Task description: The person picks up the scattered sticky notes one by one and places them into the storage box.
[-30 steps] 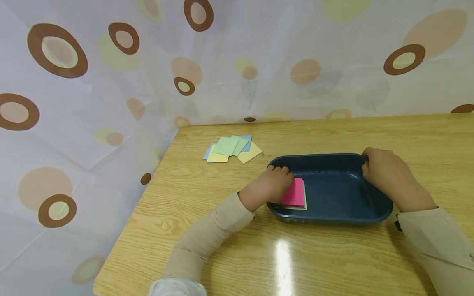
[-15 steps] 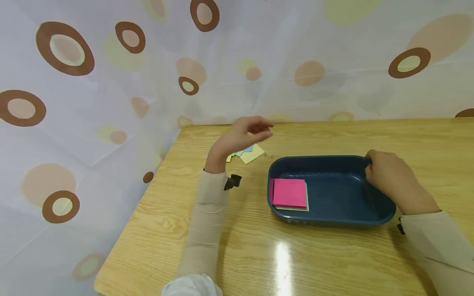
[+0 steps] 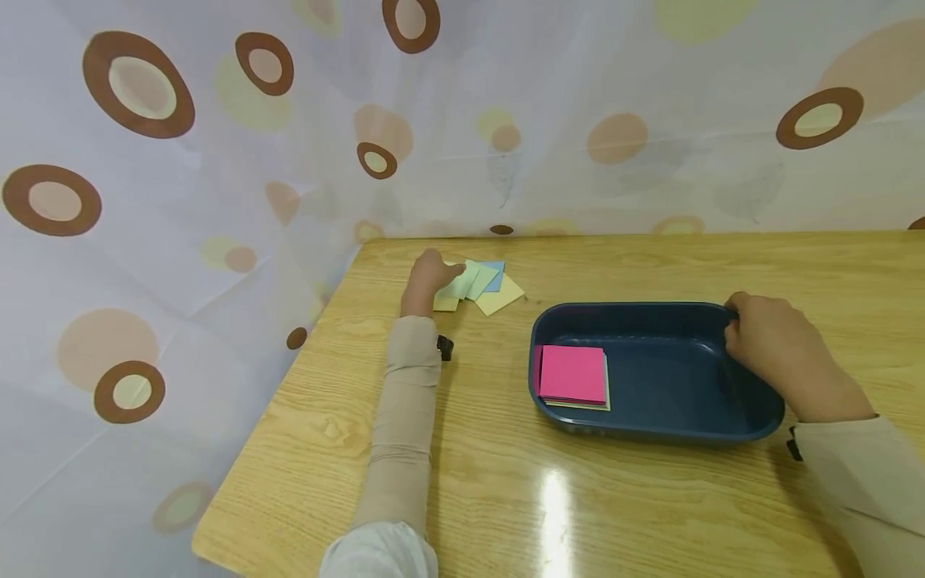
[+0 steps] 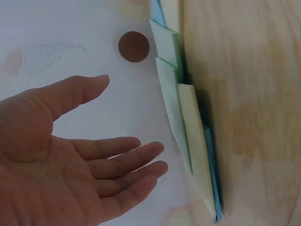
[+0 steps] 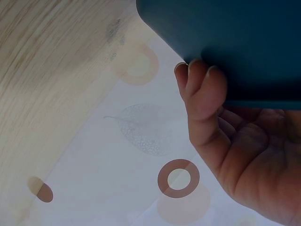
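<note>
My left hand (image 3: pixel 429 279) is over the left end of a spread of pastel sticky note pads. In the left wrist view the hand (image 4: pixel 94 160) has its fingers extended and thumb apart, just off the green pads (image 4: pixel 170 108), with a yellow pad (image 4: pixel 194 127) and a blue one (image 4: pixel 212 169) beneath. My right hand (image 3: pixel 773 341) grips the right rim of a dark blue plastic basin (image 3: pixel 672 385), its fingers (image 5: pixel 207 87) curled over the edge in the right wrist view. A neat stack of sticky note pads with pink (image 3: pixel 573 373) on top sits at the basin's left end.
The wooden table (image 3: pixel 491 482) meets a patterned curtain (image 3: pixel 549 120) along its back edge. Another curtain side hangs at the left. A yellow pad (image 3: pixel 500 295) lies at the right end of the spread, between it and the basin.
My left hand has left the pink stack in the basin, lifted across to the left and come down over the pastel pads. My right hand keeps its grip on the rim.
</note>
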The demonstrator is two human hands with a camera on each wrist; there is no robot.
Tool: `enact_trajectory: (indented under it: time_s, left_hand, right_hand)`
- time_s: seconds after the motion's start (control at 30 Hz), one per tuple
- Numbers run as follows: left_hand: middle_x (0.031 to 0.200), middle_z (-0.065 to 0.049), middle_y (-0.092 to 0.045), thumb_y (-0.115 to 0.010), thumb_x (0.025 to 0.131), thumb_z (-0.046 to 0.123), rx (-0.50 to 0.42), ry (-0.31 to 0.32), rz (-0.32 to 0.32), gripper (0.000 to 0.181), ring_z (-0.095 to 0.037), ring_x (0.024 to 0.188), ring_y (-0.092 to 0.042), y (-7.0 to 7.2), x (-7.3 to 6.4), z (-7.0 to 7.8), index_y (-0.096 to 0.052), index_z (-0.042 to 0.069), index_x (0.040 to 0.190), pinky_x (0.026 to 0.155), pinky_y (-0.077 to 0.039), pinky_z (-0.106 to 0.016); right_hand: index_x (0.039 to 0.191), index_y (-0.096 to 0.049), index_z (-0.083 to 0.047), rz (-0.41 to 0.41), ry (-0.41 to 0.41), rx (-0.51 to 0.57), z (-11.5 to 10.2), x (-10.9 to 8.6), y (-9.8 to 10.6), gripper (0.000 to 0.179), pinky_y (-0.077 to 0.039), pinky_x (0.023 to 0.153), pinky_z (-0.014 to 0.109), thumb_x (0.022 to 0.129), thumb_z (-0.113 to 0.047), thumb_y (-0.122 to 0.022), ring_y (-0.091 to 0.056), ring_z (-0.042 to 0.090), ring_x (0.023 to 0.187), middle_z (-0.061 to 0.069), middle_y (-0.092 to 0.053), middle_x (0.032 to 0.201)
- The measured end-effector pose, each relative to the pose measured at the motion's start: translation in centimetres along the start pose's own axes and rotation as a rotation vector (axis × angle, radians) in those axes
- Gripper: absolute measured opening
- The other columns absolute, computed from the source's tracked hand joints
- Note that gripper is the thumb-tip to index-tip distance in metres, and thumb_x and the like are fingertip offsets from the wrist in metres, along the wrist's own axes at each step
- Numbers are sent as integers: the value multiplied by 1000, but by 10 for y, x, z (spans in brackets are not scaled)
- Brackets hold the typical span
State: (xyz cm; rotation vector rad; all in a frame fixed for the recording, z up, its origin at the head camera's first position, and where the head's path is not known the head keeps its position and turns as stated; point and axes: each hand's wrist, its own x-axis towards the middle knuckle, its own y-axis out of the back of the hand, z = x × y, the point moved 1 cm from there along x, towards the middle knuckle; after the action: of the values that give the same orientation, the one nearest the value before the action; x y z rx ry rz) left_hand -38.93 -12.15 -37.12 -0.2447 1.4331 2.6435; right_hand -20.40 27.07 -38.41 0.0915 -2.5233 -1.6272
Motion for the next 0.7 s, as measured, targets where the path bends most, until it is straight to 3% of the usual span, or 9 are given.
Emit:
enact_trajectory:
  time_s: [0.1, 0.23, 0.43, 0.7]
  left_hand:
    - [128, -23, -54, -62, 94, 35, 135, 18, -20, 58, -35, 115, -52, -7, 2, -4, -49, -9, 130, 96, -44, -43]
    - [127, -23, -55, -68, 89, 40, 231, 39, -10, 62, -39, 117, -51, -13, 3, -6, -54, -7, 127, 96, -44, -45]
    - [132, -26, -49, -74, 85, 38, 314, 44, 11, 71, -41, 123, -45, -18, 3, -4, -48, -8, 132, 100, -40, -46]
    - [129, -26, -49, -71, 86, 35, 390, 51, 19, 65, -40, 121, -42, -18, 1, -4, -47, -3, 132, 102, -36, -46]
  right_hand:
    - [111, -48, 25, 2, -4, -3, 1, 1, 0, 33, -41, 48, 38, 85, 4, -47, -49, 24, 53, 33, -58, 80]
    - [110, -49, 25, 3, -3, -8, 1, 2, 0, 33, -43, 48, 39, 85, 4, -47, -51, 25, 53, 34, -59, 81]
    - [109, -50, 25, 17, 11, -22, 1, 3, 1, 32, -43, 48, 40, 84, 5, -47, -50, 25, 53, 34, -58, 80]
    - [106, -51, 25, 41, 26, -26, 1, 3, -1, 30, -44, 49, 42, 83, 6, -48, -52, 26, 54, 35, -58, 81]
